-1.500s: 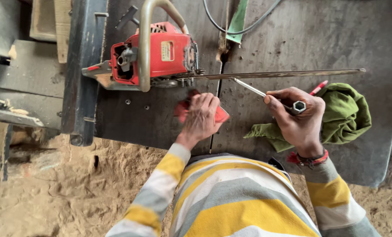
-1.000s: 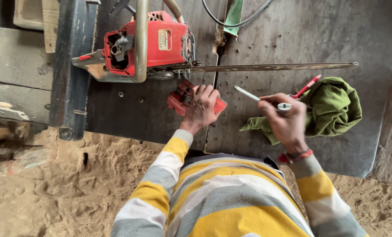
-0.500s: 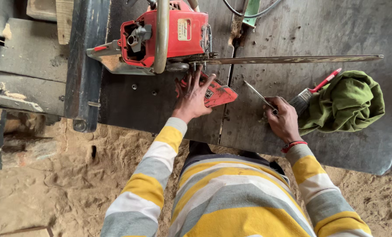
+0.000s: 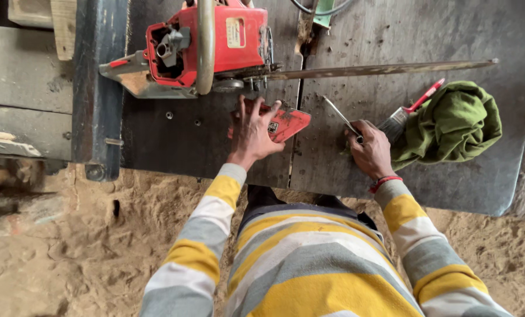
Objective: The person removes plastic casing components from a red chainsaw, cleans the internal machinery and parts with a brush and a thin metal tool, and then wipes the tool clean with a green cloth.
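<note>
Two hands | left hand [image 4: 253, 132] on red cover [image 4: 286, 122] | right hand [image 4: 371, 149] grips tool [image 4: 341, 117]

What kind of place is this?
Probably a rough workshop for wood cutting or tool repair: a red chainsaw lies on a worn workbench, and sawdust covers the ground.

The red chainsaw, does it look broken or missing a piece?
Yes. The red chainsaw has a side cover off, with its inner parts showing. A red cover lies flat on the table under the left hand.
</note>
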